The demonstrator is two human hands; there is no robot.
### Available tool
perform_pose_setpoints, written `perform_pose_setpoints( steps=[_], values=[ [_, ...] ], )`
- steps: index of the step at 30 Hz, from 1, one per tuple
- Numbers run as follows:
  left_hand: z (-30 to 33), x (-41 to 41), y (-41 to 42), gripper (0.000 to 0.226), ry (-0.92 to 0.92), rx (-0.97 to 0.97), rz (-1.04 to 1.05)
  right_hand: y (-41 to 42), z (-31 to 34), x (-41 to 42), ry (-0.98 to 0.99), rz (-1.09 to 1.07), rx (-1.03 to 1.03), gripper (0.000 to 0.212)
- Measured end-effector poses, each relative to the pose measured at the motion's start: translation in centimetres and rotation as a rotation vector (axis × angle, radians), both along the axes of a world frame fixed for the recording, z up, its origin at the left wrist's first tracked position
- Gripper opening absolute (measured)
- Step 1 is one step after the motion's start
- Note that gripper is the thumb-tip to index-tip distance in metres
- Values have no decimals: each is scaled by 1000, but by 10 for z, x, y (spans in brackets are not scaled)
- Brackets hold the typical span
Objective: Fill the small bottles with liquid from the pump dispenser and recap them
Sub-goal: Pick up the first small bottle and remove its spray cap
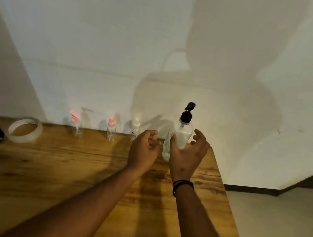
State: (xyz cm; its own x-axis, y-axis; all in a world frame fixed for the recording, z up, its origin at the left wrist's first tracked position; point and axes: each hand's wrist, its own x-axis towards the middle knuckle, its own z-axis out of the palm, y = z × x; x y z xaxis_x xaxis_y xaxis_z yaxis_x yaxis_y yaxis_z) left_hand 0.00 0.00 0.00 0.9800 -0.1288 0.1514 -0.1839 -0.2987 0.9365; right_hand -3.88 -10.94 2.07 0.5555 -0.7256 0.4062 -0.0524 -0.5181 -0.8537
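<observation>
Hands at the pump dispenser

My right hand (187,157) spreads wide beside the unlabelled pump dispenser (183,131); my left hand (143,150) hangs loosely curled, holding nothing, 3 small bottles (111,129) beyond it.

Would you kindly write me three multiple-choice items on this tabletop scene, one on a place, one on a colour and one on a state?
1. Where does the roll of tape lie on the table?
A. at the far left, near the wall
B. at the front right corner
C. between the two hands

2. What colour is the pump head of the large dispenser?
A. pink
B. black
C. white

3. What is the left hand doing?
A. gripping the roll of tape
B. pressing down the pump head
C. holding nothing, fingers loosely curled

Answers:
1 A, the tape sits left of the row of small bottles.
2 B, the dispenser's pump head is dark against the pale wall.
3 C, the left hand's fingers close on no object; the right hand is spread in front of the dispenser.
</observation>
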Motion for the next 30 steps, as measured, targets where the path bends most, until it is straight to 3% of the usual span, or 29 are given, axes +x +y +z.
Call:
perform_pose_setpoints(
  steps=[3,9,15,30],
  values=[
    [-15,13,-3,36,1,-21,-19,2,-9,14,-35,2,77,73],
    [-31,6,-21,59,-7,-29,-190,0,-27,15,9,18,73,65],
    [-30,-14,-23,46,-39,-42,-69,5,-21,-5,92,18,45,60],
    [-24,-119,35,40,-32,108,-18,57,-21,-111,207,55,-17,67]
  ],
)
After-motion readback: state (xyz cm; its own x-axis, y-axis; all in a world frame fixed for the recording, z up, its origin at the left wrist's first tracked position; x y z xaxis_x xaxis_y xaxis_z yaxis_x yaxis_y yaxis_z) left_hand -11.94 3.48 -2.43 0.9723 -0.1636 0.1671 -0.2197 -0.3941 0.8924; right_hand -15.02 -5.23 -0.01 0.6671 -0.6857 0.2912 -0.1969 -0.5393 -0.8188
